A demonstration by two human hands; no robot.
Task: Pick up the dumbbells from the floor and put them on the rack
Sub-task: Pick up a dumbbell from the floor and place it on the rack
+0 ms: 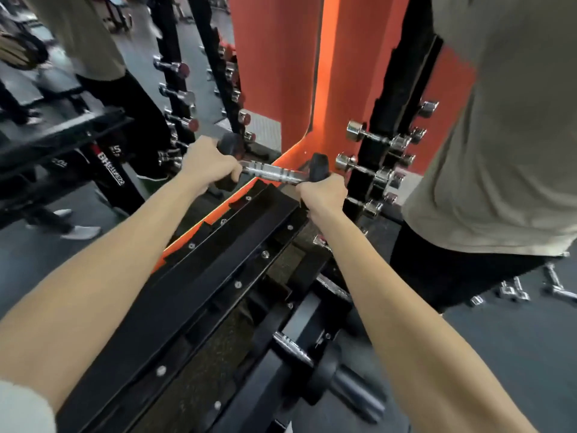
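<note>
A black hex dumbbell with a chrome handle (274,172) hangs level above the far end of the black rack's top tier (199,285). My left hand (207,164) grips its left head and my right hand (323,192) grips its right head from below. The handle between them is bare. Another black dumbbell (318,367) lies on a lower tier of the rack, near my right forearm. Small chrome dumbbells (530,290) lie on the dark floor at the right.
A person in a beige shirt and black trousers (499,151) stands close on the right. Behind the rack is an orange wall with a mirror (93,89). A vertical stand with chrome dumbbells (374,170) stands just right of my right hand.
</note>
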